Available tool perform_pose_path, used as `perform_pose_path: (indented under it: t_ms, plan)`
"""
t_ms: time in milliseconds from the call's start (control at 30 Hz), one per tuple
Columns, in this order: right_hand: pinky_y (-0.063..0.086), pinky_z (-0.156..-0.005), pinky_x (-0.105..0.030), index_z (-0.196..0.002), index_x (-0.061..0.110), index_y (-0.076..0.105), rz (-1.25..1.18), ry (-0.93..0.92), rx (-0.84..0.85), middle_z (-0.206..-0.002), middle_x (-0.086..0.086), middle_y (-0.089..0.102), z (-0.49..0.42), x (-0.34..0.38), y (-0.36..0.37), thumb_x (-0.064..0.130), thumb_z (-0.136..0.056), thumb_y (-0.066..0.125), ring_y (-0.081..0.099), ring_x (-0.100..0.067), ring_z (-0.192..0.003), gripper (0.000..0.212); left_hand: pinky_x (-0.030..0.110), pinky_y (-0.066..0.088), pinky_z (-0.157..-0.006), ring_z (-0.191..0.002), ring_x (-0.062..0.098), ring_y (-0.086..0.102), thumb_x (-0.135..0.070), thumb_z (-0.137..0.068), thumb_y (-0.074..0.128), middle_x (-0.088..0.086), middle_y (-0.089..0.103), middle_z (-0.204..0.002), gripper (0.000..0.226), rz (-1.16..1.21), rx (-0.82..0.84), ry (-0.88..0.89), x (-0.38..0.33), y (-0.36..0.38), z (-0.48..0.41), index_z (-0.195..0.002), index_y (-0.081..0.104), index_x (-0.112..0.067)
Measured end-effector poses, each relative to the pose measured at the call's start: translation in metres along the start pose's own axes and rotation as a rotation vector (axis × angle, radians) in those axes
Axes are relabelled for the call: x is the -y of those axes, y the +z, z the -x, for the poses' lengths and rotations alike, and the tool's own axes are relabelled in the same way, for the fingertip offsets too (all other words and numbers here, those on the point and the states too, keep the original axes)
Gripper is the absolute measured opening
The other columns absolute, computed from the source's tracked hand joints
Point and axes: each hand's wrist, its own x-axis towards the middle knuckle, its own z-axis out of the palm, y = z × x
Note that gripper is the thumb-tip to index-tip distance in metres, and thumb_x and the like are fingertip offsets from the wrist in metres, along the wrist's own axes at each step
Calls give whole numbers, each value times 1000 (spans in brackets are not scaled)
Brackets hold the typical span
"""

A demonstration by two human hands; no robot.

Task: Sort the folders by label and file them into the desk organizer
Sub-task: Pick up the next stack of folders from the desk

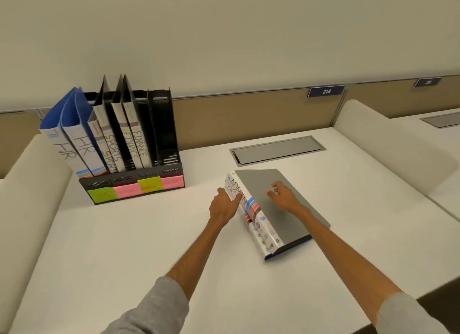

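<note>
ADMIN folder (273, 216) flat (spine leftward) | left hand (224, 205) relaxed, fingertips touching spine | right hand (283, 195) relaxed atop cover

Both arms fwd; L hand (224, 205) fingers straight; R hand (283, 197) palm down, fingers loosely bent

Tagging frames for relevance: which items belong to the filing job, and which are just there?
Job:
desk organizer
HR folders, SPORTS folders, FINANCE folders, standing in it
ADMIN folder stack, lying on the desk
left hand, right hand, both touching the stack

Just there:
cable hatch
214 plate
side dividers
</note>
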Motion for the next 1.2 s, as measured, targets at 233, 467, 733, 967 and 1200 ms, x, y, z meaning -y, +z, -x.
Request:
perform_pose_path:
  t_ms: [233,467,733,967,1200]
  plan:
    - [38,-109,-42,-139,4,40,72,4,46,-145,-18,40,-37,-55,-20,27,-101,49,47,-32,-128,46,45,50,-97,-118,29,57,-77,-67,65,9,55,-133,101,76,58,-174,-24,48,-11,-135,39,-7]
    - [35,-110,-41,-136,10,44,203,-96,50,-145,-11,39,-51,-87,-12,31,-99,49,43,-28,-130,43,34,59,-76,-92,18,68,-65,-63,78,4,65,-110,84,40,24,-257,-22,71,-15,-117,48,-10]
    - [18,-118,-36,-148,18,33,279,-211,-37,-156,-5,29,-40,-112,15,37,-103,37,25,-21,-144,49,31,60,-64,-78,19,69,-41,-69,85,5,68,-101,60,161,-35,-266,-21,71,-16,-107,51,-9]
    - [13,-121,-35,-152,17,25,306,-239,-35,-160,-5,22,-38,-109,25,40,-104,31,19,-21,-148,53,38,61,-73,-86,28,71,-29,-75,82,13,68,-110,55,253,-67,-263,-13,69,-14,-114,54,-2]
    - [14,-121,-37,-152,18,26,258,-247,-27,-159,-6,23,-36,-107,29,40,-104,32,20,-21,-147,53,41,61,-75,-83,26,72,-32,-72,84,9,70,-105,52,270,-145,-210,-8,64,-6,-106,56,-5]
